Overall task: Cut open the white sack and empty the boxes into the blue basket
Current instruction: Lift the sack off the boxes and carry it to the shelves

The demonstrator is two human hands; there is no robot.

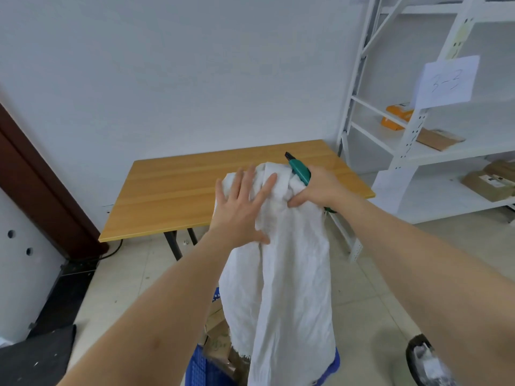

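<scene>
White sack (289, 274) hides most of blue basket (200, 366).

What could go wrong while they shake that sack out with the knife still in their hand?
1. The right hand grips both the white sack and the green utility knife; its tip points away, but a slip could nick the open left hand on the cloth close by.
2. The sack hangs over the blue basket, hiding much of it, so any boxes still dropping could miss and land on the floor.
</scene>
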